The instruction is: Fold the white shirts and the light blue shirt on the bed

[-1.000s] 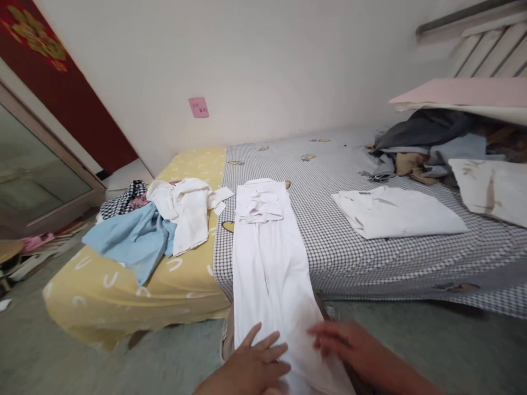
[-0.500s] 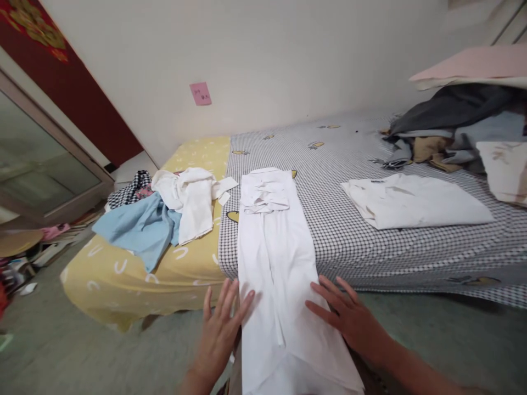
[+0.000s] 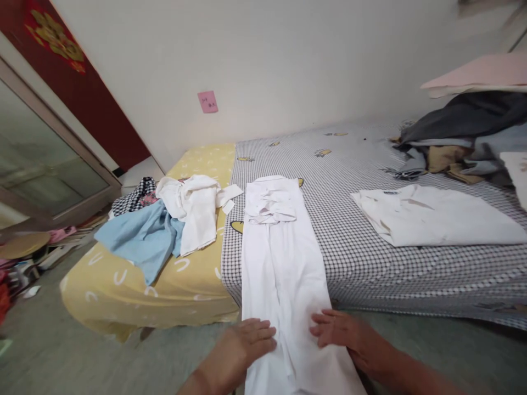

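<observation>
A long white shirt (image 3: pixel 284 263), its sides folded into a narrow strip, runs from the checked bed cover down over the bed's front edge toward me. Its collar end lies farthest away, with bunched cloth just below it. My left hand (image 3: pixel 245 348) rests on the shirt's left side, fingers stretched across the fabric. On the right side, my right hand (image 3: pixel 341 334) lies with its fingers extended over the cloth. Neither hand appears to grip the fabric. The shirt's near end runs out of view at the bottom.
Left of the shirt, a blue garment (image 3: pixel 142 236) and a cream garment (image 3: pixel 200 211) lie heaped on the yellow bed cover (image 3: pixel 111 302). A folded white shirt (image 3: pixel 436 216) is at right, below a pile of dark clothes (image 3: pixel 461 123). Items litter the floor at far left.
Both hands have come down onto the shirt, nearer to me, the left one turning inward with its spread fingers closer together. The view has shifted slightly.
</observation>
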Demonstrator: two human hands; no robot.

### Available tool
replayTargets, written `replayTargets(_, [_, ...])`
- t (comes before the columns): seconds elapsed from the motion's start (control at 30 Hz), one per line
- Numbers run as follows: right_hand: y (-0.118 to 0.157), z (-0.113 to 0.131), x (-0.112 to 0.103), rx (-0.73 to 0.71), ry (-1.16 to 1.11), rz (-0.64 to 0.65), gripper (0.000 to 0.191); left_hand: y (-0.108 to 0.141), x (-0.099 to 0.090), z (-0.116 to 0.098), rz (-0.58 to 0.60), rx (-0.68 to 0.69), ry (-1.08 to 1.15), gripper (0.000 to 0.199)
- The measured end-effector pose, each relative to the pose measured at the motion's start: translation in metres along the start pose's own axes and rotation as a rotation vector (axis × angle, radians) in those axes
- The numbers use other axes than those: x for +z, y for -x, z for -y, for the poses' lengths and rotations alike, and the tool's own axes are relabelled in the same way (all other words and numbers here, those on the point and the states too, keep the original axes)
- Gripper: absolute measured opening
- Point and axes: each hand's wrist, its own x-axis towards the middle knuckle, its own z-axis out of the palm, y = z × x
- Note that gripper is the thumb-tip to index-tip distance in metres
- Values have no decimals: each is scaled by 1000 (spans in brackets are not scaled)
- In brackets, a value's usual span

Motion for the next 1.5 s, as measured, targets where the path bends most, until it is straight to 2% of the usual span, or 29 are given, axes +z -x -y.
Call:
replayTargets(0.1, [-25, 10, -24, 308, -313, 21, 27, -23, -21, 2, -119, -390, 661, 23])
replayTargets(0.17, [-43, 8, -37, 479, -583, -54, 20, -45, -34, 10, -268, -647, 1031, 17])
replayTargets(0.27, [-67, -11, -42, 613, -898, -276, 30, -75, -42, 33, -475, -848, 1250, 24])
replayTargets(0.33, [-75, -25, -37, 602, -996, -331, 41, -83, -41, 47, -520, -890, 1295, 28])
replayTargets(0.43, [-78, -33, -27, 566, -1059, -395, 44, -79, -34, 57, -553, -881, 1367, 34])
replayTargets(0.6, [-81, -23, -13, 512, -1044, -527, 63, -66, -31, 54, -566, -753, 1440, 52])
replayTargets(0.67, [-87, -21, -11, 520, -1027, -608, 69, -69, -35, 52, -590, -723, 1390, 58])
replayTargets(0.8, [-98, -23, -15, 572, -981, -743, 64, -82, -46, 49, -585, -692, 1319, 62])
replayTargets(0.93, [-107, -15, -26, 520, -1044, -693, 69, -94, -55, 50, -541, -661, 1334, 69])
replayTargets(1.0, [-112, -8, -32, 515, -1047, -665, 65, -99, -59, 52, -534, -665, 1356, 73])
replayTargets(1.07, [-118, -3, -38, 493, -1039, -674, 59, -104, -62, 55, -566, -659, 1375, 69])
replayTargets(1.13, [-123, -2, -43, 447, -1043, -713, 59, -107, -64, 59, -648, -634, 1395, 60])
replayTargets(1.2, [-128, -9, -48, 423, -999, -758, 57, -111, -66, 63, -736, -632, 1412, 55])
replayTargets(1.27, [-132, -23, -52, 488, -857, -800, 51, -114, -67, 69, -769, -655, 1414, 54])
replayTargets(1.37, [-137, -44, -56, 613, -675, -805, 43, -119, -68, 79, -716, -686, 1404, 55])
replayTargets(1.5, [-145, -53, -58, 612, -779, -748, 44, -129, -71, 90, -668, -717, 1360, 52])
